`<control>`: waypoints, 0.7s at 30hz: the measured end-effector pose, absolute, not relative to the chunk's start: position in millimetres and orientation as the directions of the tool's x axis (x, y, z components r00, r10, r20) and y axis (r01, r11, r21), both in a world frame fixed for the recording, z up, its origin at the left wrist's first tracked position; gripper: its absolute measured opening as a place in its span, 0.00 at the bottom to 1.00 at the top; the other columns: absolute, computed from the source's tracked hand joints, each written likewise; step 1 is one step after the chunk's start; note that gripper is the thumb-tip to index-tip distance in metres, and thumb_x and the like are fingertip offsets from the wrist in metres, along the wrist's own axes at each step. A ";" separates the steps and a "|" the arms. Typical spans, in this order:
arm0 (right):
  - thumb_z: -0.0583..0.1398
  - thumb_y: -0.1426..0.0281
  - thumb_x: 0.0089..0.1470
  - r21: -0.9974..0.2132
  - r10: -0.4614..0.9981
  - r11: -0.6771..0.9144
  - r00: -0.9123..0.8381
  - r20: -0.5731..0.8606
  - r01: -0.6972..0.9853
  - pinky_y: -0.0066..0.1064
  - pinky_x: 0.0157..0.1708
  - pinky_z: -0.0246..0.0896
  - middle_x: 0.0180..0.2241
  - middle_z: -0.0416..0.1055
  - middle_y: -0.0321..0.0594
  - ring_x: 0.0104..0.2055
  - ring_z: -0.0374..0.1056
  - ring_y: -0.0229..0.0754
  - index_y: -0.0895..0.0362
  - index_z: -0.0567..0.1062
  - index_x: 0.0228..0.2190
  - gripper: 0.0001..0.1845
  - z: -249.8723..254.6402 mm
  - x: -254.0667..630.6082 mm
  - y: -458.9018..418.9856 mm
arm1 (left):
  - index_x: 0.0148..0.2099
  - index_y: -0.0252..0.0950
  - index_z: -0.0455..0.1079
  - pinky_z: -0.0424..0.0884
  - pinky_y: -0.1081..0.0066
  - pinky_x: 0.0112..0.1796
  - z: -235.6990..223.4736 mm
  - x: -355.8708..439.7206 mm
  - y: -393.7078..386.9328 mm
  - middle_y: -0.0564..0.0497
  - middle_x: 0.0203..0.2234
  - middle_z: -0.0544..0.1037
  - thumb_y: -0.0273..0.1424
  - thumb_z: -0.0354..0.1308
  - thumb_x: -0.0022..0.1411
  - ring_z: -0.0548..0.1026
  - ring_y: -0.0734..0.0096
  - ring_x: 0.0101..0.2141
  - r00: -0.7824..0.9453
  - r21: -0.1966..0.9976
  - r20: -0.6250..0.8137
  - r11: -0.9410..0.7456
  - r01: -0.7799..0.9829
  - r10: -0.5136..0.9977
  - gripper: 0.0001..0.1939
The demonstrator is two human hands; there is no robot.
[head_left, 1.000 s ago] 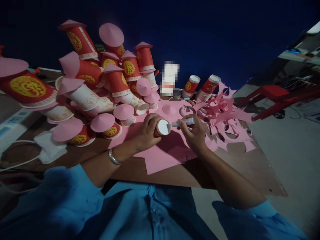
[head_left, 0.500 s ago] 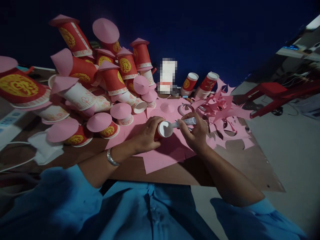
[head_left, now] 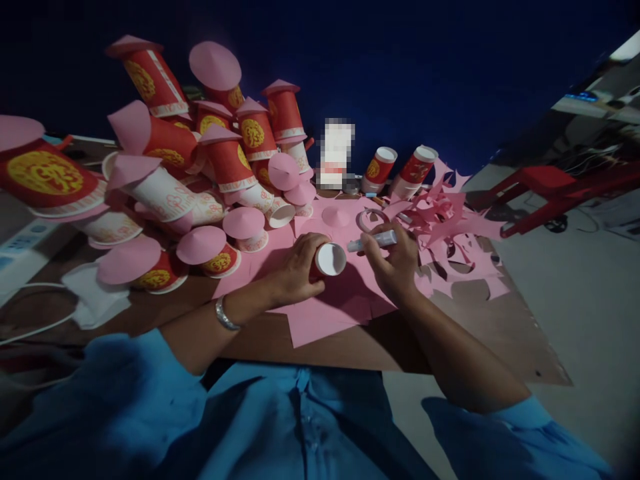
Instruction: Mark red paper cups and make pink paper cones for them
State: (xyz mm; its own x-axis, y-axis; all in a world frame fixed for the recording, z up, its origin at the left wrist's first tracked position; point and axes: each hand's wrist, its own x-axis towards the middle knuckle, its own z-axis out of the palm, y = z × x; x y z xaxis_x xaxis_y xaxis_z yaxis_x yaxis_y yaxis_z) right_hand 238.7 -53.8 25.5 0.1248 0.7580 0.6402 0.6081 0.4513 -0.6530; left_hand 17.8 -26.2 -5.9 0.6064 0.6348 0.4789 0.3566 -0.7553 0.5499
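My left hand point(head_left: 299, 268) is closed around a red paper cup point(head_left: 318, 268), whose round white end tilts up toward me. In my right hand point(head_left: 395, 262) is a slim, translucent glue tube point(head_left: 373, 241), pinched between thumb and fingers. Its tip points left at the cup, a small gap away from the rim. Below both hands lie overlapping sheets of pink paper point(head_left: 320, 327). Just behind the cup, a pink paper cone point(head_left: 335, 215) rests on the sheets.
On the left stand and lie many red and white cups with pink cone tops point(head_left: 227, 160). A tape roll point(head_left: 373, 219) and pink paper scraps point(head_left: 450, 227) lie right. Two red cups point(head_left: 379, 167) stand at the back. A red stool point(head_left: 545, 187) is beyond the table.
The glue tube moved to the cup's rim half a second ago and has since drawn back slightly to the right. The left hand keeps its hold on the cup. The view shifted a little.
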 end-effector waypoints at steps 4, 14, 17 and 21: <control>0.63 0.63 0.62 -0.585 0.727 0.501 0.056 0.684 0.638 0.36 0.31 0.67 0.28 0.74 0.35 0.27 0.71 0.42 0.51 0.70 0.33 0.08 31.5 239.1 -58.4 | 0.64 0.44 0.53 0.72 0.47 0.59 -7.6 18.6 -25.5 0.42 0.57 0.70 0.17 0.62 0.46 0.72 0.50 0.59 0.616 0.551 0.484 -0.763 0.338 0.622 0.45; 0.63 0.66 0.63 -0.413 0.628 0.568 -0.050 0.777 0.712 0.33 0.29 0.64 0.27 0.73 0.33 0.26 0.70 0.40 0.51 0.69 0.33 0.08 30.1 238.9 -55.4 | 0.64 0.44 0.51 0.71 0.44 0.59 -11.2 20.2 -23.6 0.43 0.57 0.69 0.19 0.62 0.47 0.71 0.48 0.58 0.628 0.528 0.506 -0.788 0.316 0.591 0.44; 0.63 0.65 0.63 -0.489 0.679 0.528 0.001 0.734 0.695 0.34 0.28 0.63 0.25 0.73 0.32 0.25 0.70 0.40 0.51 0.69 0.33 0.08 30.4 238.4 -54.7 | 0.64 0.45 0.51 0.72 0.45 0.59 -11.0 20.7 -23.9 0.42 0.58 0.68 0.20 0.62 0.48 0.70 0.48 0.59 0.622 0.528 0.505 -0.784 0.326 0.599 0.44; 0.63 0.64 0.63 -0.570 0.747 0.465 0.045 0.664 0.677 0.34 0.27 0.64 0.24 0.74 0.32 0.25 0.71 0.40 0.51 0.68 0.32 0.09 25.6 238.4 -50.5 | 0.64 0.44 0.51 0.73 0.46 0.58 -10.3 21.3 -23.9 0.43 0.56 0.69 0.21 0.63 0.51 0.71 0.50 0.57 0.624 0.508 0.524 -0.801 0.317 0.579 0.41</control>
